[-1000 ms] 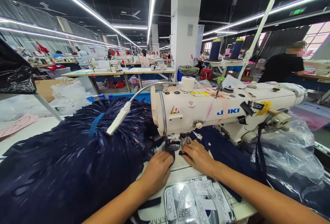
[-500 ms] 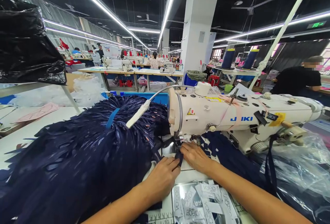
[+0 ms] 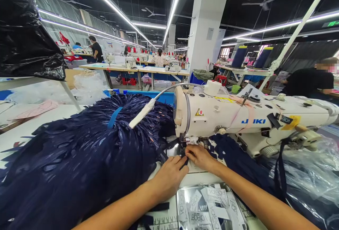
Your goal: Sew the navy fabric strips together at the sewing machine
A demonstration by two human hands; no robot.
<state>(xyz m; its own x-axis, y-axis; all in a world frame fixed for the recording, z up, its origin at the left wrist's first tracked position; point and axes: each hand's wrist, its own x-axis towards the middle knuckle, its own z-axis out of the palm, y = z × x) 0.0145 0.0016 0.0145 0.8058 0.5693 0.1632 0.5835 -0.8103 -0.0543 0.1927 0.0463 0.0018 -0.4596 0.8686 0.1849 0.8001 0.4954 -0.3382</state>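
Note:
Under the head of the white sewing machine (image 3: 219,111), both hands work close together at the presser foot (image 3: 182,146). My left hand (image 3: 171,175) is closed, its fingertips pinching a small dark navy fabric piece (image 3: 186,161) from the near left side. Touching the same piece from the right, my right hand (image 3: 200,157) has its thumb and fingers pinched just beside the foot. Fingers partly hide the fabric. A big heap of navy garment pieces (image 3: 106,152), bound with a blue strip (image 3: 114,117), lies left of my left hand.
Just below my hands, a metal tray (image 3: 178,197) holds printed white labels (image 3: 198,216). Printed ruler markings (image 3: 165,220) run beside it. A flexible lamp (image 3: 143,112) reaches over the heap. Navy fabric (image 3: 238,159) and clear plastic (image 3: 312,166) lie right. Other people work farther back.
My left hand has shifted slightly up and right, nearer the right hand, and less of the fabric piece shows between them. The view has turned slightly. Both hands keep their pinch.

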